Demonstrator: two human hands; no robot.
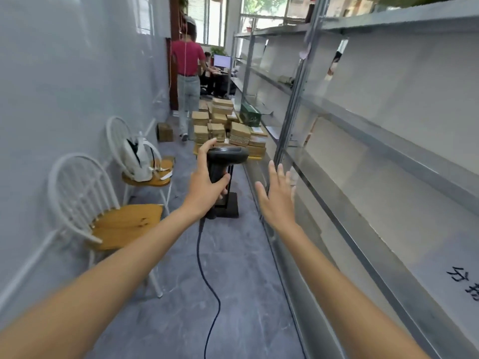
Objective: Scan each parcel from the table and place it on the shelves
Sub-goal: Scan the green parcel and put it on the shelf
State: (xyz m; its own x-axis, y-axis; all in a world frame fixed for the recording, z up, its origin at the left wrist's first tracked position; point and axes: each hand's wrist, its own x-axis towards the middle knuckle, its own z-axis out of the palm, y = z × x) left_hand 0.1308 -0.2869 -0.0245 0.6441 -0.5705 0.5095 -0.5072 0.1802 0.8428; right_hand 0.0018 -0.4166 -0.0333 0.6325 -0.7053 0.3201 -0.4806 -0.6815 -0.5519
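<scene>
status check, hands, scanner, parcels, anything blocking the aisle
Left hand grips scanner; right hand open, empty. Parcels stacked ahead, none picked. Black stand on the floor in the aisle; a person beyond.

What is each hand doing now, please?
Left hand: grips the black plastic handheld barcode scanner.
Right hand: open, fingers spread, holding nothing.

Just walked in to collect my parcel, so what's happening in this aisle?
A person is holding a black corded scanner in the left hand, while the right hand is open and empty. Cardboard parcels sit stacked ahead. The shelves alongside look mostly bare. Another person stands farther down.
</scene>
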